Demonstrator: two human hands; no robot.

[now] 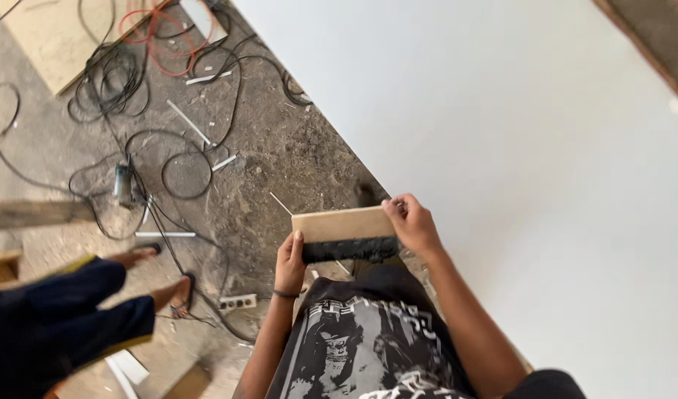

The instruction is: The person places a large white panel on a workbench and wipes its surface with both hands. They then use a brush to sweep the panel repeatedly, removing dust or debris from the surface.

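I hold a small rectangular wooden block (341, 224) in front of my chest, at the edge of a large white panel (516, 148). A black strip (351, 250) runs along the block's near side. My left hand (289, 264) grips the block's left end, thumb on the black strip. Fingers of my right hand (413, 223) curl over the top right corner. The block sits level between the two hands.
Black and red cables (132, 81) tangle over the dusty concrete floor, with a white power strip (238, 302) and white trim offcuts (190, 123). Another person's legs in dark blue, wearing sandals (178, 295), stand at lower left. Wooden boards lie at the upper left and left edge.
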